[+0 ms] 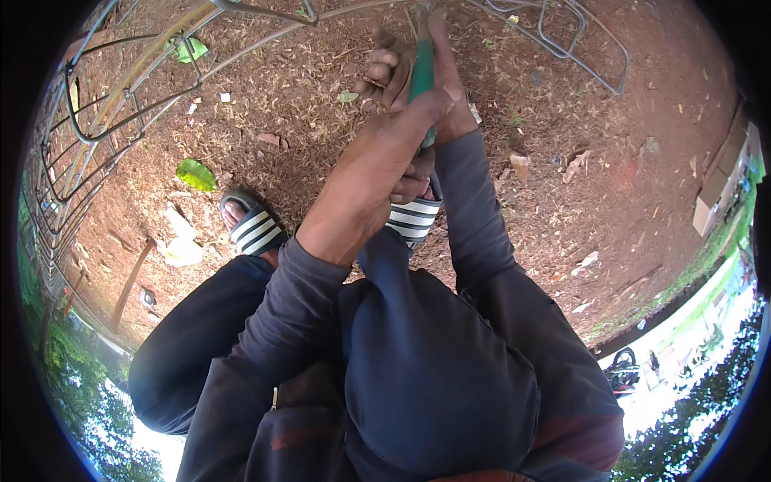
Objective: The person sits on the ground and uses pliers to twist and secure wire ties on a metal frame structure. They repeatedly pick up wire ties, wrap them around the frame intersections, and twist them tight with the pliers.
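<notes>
My left hand is wrapped around a tool with a green handle, its fingers closed below the grip. The tool points away from me, its far end at a curved metal wire frame; that tip is too cut off to tell its kind. My right hand lies behind and to the right of the tool. Its thumb stretches up beside the tool's far end, close to the frame's rim, and several fingers curl at the left. What the right thumb presses on is hidden at the upper edge.
The wire frame's bars spread over the upper left, and a wire loop hangs at the upper right. Brown soil carries dry leaves and a green leaf. My striped sandal rests below; cardboard lies far right.
</notes>
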The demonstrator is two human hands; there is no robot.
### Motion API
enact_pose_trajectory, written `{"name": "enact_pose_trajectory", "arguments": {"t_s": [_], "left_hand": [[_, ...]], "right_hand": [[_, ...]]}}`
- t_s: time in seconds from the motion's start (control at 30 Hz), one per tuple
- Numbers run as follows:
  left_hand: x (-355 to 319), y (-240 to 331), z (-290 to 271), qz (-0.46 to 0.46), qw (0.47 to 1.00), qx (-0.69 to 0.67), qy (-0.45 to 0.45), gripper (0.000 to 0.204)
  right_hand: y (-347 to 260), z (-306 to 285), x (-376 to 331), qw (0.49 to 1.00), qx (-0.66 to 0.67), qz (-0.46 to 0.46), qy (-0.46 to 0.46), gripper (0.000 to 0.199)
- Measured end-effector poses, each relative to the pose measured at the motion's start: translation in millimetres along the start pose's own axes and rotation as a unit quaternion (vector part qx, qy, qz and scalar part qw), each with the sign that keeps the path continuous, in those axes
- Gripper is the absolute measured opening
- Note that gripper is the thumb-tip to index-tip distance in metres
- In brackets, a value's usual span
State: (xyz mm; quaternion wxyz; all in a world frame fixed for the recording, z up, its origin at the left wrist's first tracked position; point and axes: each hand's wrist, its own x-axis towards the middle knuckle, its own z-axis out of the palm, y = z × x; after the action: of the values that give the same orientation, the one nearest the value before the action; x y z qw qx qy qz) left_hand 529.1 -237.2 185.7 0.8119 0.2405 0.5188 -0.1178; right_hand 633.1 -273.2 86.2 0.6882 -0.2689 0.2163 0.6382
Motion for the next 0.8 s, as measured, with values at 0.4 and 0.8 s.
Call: {"name": "enact_pose_trajectory", "arguments": {"t_s": [0.4,0.8], "left_hand": [[36,-71,-26,0.202,0.729,0.571,0.319,0.062],[45,-53,-68,0.003,0.896,-0.169,-0.410,0.059]], "right_hand": [[25,-34,15,0.977,-0.182,-0.078,0.076,0.032],[34,-38,29,0.793,0.438,0.063,-0.418,0.034]]}}
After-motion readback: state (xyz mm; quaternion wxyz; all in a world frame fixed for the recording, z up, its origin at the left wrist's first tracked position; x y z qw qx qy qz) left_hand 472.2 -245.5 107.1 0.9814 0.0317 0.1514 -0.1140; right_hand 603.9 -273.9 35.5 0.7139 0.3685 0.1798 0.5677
